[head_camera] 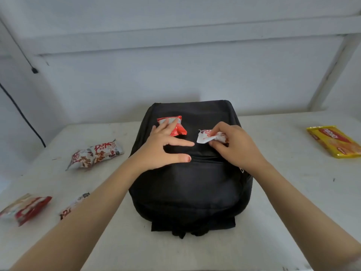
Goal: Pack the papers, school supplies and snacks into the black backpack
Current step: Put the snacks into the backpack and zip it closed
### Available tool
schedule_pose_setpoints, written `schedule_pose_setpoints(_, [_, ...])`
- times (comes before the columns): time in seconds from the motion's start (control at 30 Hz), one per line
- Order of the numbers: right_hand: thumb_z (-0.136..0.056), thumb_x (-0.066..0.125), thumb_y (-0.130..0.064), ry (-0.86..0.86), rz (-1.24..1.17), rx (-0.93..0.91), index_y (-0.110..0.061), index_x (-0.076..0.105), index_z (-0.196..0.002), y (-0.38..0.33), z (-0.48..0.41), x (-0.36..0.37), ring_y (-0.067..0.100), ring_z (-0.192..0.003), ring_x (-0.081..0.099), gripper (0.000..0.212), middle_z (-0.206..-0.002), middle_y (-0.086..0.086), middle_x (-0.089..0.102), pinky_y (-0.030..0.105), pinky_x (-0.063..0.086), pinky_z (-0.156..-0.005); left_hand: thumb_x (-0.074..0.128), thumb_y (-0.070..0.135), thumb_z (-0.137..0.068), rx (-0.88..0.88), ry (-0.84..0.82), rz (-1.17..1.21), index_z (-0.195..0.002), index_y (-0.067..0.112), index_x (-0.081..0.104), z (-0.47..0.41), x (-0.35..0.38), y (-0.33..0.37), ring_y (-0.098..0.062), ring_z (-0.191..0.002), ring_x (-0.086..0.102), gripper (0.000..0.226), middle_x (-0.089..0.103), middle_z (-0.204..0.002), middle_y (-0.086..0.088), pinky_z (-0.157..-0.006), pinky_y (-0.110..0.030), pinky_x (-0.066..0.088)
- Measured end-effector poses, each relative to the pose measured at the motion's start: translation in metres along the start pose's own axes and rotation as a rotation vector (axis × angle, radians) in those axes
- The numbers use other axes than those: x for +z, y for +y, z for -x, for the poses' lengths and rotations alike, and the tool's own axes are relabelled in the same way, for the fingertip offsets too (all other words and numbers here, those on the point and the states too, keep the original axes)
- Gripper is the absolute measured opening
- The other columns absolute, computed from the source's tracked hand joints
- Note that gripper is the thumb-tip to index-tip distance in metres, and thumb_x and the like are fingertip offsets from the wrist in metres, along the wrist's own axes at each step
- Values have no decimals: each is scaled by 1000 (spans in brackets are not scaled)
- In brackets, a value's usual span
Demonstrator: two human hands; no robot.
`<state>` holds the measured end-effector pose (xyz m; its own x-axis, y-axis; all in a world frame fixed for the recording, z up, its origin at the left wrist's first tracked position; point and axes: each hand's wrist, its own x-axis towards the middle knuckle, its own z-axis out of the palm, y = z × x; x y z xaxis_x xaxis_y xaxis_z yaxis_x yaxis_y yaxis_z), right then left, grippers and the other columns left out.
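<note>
Pack: black backpack flat on the bench, front panel up, black straps bunched at its near edge.
Zip line: seam across the front panel, just under both hands; open or closed, cannot tell.
Left hand: left hand on the backpack's upper left, fingers straight and spread, gripping nothing; outer fingertips resting on the red snack packet, thumb and forefinger flat on the fabric.
Red snack packet: lying on the backpack's far left part, crumpled, partly under the fingertips.
Right hand: right hand over the backpack's upper right, fingers curled, pinching the white snack packet between thumb and fingertips.
White snack packet: red print, creased, just above the backpack's front panel; touching the fabric or not, cannot tell.
Left of backpack: joined pair of white-and-red packets on the bench near its left side; one more packet nearer, partly hidden by the left forearm.
Far left of backpack: red-and-white bag, well apart, by the bench edge.
Right of backpack: yellow biscuit pack, well apart, lying flat.
Behind backpack: pale wall; black cable hanging beyond the left side.
</note>
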<state>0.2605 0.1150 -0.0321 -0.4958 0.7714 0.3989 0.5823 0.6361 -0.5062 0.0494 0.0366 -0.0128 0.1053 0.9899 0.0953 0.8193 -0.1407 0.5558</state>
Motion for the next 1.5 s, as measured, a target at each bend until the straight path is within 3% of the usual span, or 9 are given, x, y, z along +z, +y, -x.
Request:
schedule_pose_setpoints(0.3, [-88, 63, -26, 204, -259, 154, -21, 61, -98, -17, 8, -4, 1, -73, 57, 12, -87, -11, 64, 6, 40, -57, 67, 25, -84, 91, 70, 9, -90, 33, 74, -5, 2, 1, -6, -142, 11, 12, 33, -148, 13, -115, -39, 4])
schedule_pose_setpoints(0.47, [-89, 61, -23, 439, -436, 202, -19, 56, -96, -31, 17, -16, 15, -72, 62, 10, -81, -9, 62, 23, 52, -59, 67, 17, -83, 152, 240, 97, -82, 26, 74, -16, -9, 7, -6, -131, 36, 11, 57, -129, 9, -111, -27, 21])
schedule_pose_setpoints(0.67, [-90, 62, -18, 489, -456, 146, -21, 53, -90, -50, 31, -28, 8, -66, 58, 10, -77, -7, 62, 21, 47, -53, 73, 8, -73, -10, 132, 425, -62, 31, 74, -26, -22, 17, -9, -106, 60, 26, 62, -121, 3, -103, -32, 41])
schedule_pose_setpoints(0.77, [-89, 62, -15, 495, -453, 92, -29, 53, -86, -58, 38, -30, 13, -73, 60, 17, -77, -14, 62, 28, 50, -57, 72, 6, -75, -56, 129, 492, -64, 25, 72, -29, -24, 21, -8, -101, 60, 22, 64, -114, 9, -98, -31, 42])
schedule_pose_setpoints(0.87, [-87, 63, -5, 509, -437, -66, -20, 58, -91, -73, 49, -28, 0, -80, 61, 16, -89, -18, 65, 18, 48, -62, 72, 6, -76, -85, 147, 561, -70, 20, 73, -33, -28, 24, -4, -97, 59, 15, 64, -108, 13, -94, -27, 41])
schedule_pose_setpoints(1.03, [-91, 56, -9, 234, -31, -354, -9, 67, -108, -74, 63, -1, 18, -110, 62, 20, -114, 3, 67, 34, 51, -91, 70, 7, -78, -44, 179, 547, -74, 17, 72, -34, -30, 26, 1, -96, 57, 11, 63, -115, 8, -89, -19, 40])
schedule_pose_setpoints(1.27, [-91, 38, -31, -13, 325, -232, -19, 69, -110, -76, 71, 15, 22, -114, 59, 38, -117, 0, 67, 31, 41, -100, 69, 12, -80, 134, 312, 327, -76, 17, 72, -32, -41, 34, 1, -105, 51, 7, 61, -116, 11, -80, 0, 28])
schedule_pose_setpoints(1.37, [-89, 46, -40, 86, 507, -199, -24, 71, -104, -81, 74, 20, 24, -103, 58, 33, -111, 2, 66, 35, 45, -87, 69, 11, -80, 187, 343, 250, -76, 19, 72, -30, -42, 34, 5, -102, 48, 10, 60, -119, 10, -73, 10, 26])
schedule_pose_setpoints(1.5, [-71, 80, -19, 168, 521, -114, -15, 74, -96, -88, 70, 31, 27, -75, 66, 25, -89, 9, 70, 31, 54, -66, 70, 13, -80, 216, 365, 213, -75, 22, 72, -28, -38, 30, 1, -109, 48, 11, 61, -121, 9, -82, 0, 28])
